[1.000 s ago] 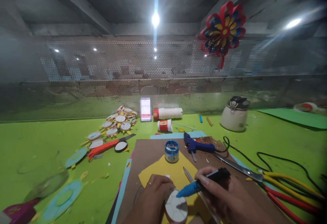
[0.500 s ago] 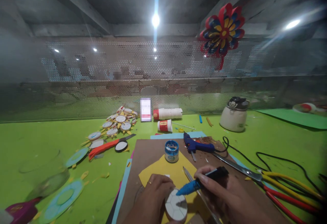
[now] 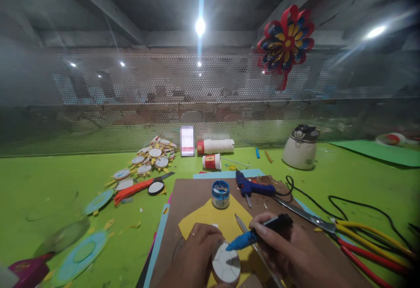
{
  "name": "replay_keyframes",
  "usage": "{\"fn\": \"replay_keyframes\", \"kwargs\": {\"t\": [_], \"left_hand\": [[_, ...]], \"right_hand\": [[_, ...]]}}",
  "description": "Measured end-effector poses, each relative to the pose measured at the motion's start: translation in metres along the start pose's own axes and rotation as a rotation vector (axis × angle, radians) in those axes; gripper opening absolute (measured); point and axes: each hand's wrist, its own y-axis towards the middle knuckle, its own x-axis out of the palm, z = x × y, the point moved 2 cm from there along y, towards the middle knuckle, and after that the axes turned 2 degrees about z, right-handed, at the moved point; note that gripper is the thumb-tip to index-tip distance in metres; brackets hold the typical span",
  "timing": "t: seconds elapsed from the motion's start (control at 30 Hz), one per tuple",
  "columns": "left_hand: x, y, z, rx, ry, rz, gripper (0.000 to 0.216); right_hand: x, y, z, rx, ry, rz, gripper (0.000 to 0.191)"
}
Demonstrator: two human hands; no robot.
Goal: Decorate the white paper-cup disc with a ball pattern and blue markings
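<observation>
L hand: fingers curled down on white disc, pinning its left edge.
R hand: fingers clamped on blue marker, tip touching disc's top.
Disc: flat on yellow sheet, low centre, btwn both hands.
Sheet: lay on brown board.
Nearby: small blue jar at sheet's far corner; blue glue gun just right of jar; red/yellow scissors right of R hand.
</observation>
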Motion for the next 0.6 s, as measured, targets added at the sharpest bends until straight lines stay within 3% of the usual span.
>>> {"fn": "replay_keyframes", "kwargs": {"t": [0.3,0.6], "left_hand": [[0.003,-0.003,-0.008,0.056,0.010,0.032,0.052],[0.001,0.004,0.002,-0.065,-0.008,-0.010,0.048]], "right_hand": [[0.000,-0.001,-0.003,-0.018,0.004,0.012,0.048],[0.001,-0.001,-0.001,-0.010,0.025,0.011,0.046]]}}
